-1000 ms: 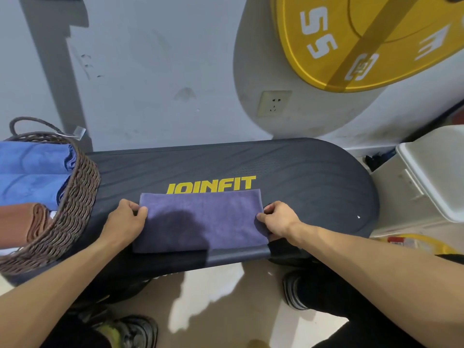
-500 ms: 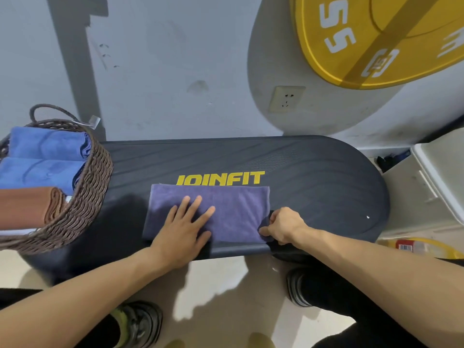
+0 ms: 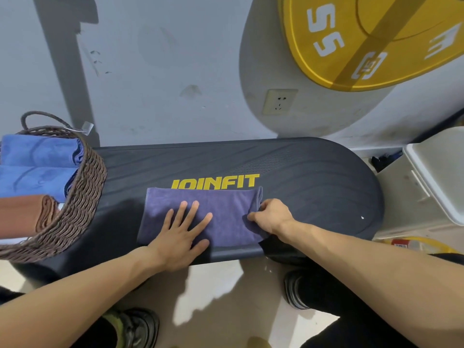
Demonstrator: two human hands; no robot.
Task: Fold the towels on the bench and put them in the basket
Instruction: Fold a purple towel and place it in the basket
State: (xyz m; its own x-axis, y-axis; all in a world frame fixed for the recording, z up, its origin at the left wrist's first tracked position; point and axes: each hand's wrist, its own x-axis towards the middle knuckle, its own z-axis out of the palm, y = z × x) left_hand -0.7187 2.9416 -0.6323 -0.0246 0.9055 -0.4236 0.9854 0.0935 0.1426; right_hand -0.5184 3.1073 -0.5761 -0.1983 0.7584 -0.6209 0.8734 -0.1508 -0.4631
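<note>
Right hand [image 3: 270, 217] is pinching the right end of the purple towel [image 3: 226, 217], fingers curled around the edge, which is bunching and lifting slightly at the pinch. Left hand [image 3: 179, 233] is lying flat on the same towel, to the left of the pinch, fingers straight and spread, pressing the cloth onto the bench [image 3: 313, 177]. Towel is sitting folded into a long rectangle near the bench's front edge, its far edge just touching the yellow JOINFIT lettering [image 3: 216, 181]. Basket [image 3: 82, 197] is resting on the bench's left end, well left of both hands, apart from the towel. Inside it: two folded blue towels [image 3: 37, 167] and a brown towel [image 3: 22, 213] nearest the camera. Beyond the pinch, a yellow weight plate [image 3: 371, 38] is leaning on the wall above a wall socket [image 3: 280, 101]. White bin [image 3: 431, 179] is standing right of the bench.
</note>
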